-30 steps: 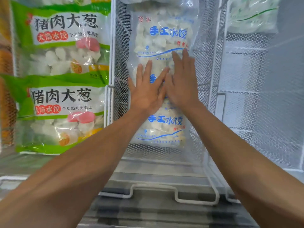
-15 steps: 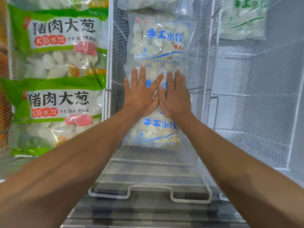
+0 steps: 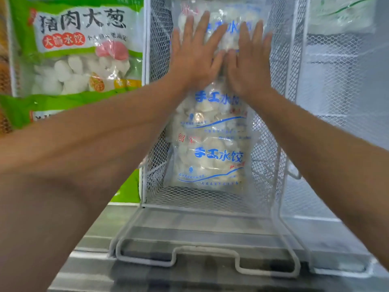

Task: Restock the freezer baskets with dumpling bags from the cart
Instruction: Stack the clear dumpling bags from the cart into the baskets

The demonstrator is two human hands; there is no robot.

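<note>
Clear dumpling bags with blue lettering lie in a row inside the middle white wire basket (image 3: 271, 157). My left hand (image 3: 194, 52) and my right hand (image 3: 247, 64) lie side by side, fingers straight, pressing flat on the far bag (image 3: 228, 24). Below my wrists lies a second bag (image 3: 212, 110), and the nearest bag (image 3: 210, 163) rests near the basket's front end. My forearms cover part of the middle bag.
Green-and-white dumpling bags (image 3: 82, 47) fill the basket on the left. The right basket (image 3: 341, 85) holds one clear bag (image 3: 341, 15) at its far end. The middle basket's wire handle (image 3: 205, 252) juts over the freezer's front rim (image 3: 189, 277).
Both hands have slid away from me along the row, from the middle bag up onto the far bag. The view has shifted closer to the basket.
</note>
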